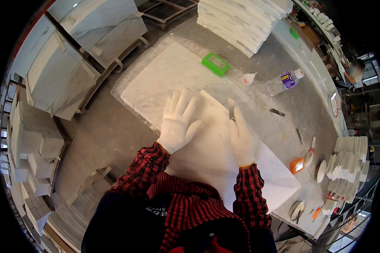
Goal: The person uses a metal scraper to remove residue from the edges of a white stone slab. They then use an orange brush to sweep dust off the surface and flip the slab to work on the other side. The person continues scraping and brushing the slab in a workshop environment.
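My left hand (177, 120), in a white knitted glove, lies palm down with fingers spread on a pale marble piece. That marble piece (211, 111) has a raised far edge and sits over a larger grey-veined marble slab (156, 82). At its right edge is my right hand (242, 137), also gloved and turned on its side, fingers close together. A small dark and beige bit shows at its fingertips; what it is I cannot make out. Beyond the hands, a green rectangular block (215, 64) rests near the slab's far edge.
Right of the slab are a small white squeeze bottle (249, 78), a clear bottle with a purple label (284, 82) and an orange device (297, 165). A round dish (297, 210) stands near right. Marble stacks (245, 21) rise behind; more slabs lean on racks (57, 76) at left. A person (356, 71) is far right.
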The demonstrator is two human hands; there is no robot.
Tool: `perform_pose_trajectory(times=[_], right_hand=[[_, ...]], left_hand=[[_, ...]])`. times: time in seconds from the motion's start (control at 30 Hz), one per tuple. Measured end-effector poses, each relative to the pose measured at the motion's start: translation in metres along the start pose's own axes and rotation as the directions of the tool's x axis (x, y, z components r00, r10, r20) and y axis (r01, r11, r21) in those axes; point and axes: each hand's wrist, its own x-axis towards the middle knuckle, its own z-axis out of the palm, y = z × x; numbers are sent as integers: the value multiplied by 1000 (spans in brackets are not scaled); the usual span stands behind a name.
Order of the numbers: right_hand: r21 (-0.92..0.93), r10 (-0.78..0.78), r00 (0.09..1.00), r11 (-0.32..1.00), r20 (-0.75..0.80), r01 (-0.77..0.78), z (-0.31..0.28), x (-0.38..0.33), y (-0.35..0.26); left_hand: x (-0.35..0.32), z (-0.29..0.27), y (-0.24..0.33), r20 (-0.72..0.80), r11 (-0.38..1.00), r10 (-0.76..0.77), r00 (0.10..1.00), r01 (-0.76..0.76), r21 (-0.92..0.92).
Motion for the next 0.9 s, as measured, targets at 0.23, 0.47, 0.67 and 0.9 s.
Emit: perform_pose_trajectory(times=[0.23, 0.47, 0.67, 0.9], right_hand=[[-70, -34, 995, 997, -94, 27, 9, 1, 17], [-45, -74, 988, 997, -135, 68, 10, 1, 13], [-96, -13, 998, 995, -60, 7, 6, 2, 9], [4, -41, 984, 999, -171, 42, 4, 0, 6]], left_hand=[[2, 2, 10, 137, 998, 49, 989, -54, 32], [-11, 6, -11, 23, 992, -123, 992, 122, 41], [-17, 3, -17, 1, 987, -157, 988, 157, 47], [-5, 8, 51, 242, 989, 145, 959, -148, -10]])
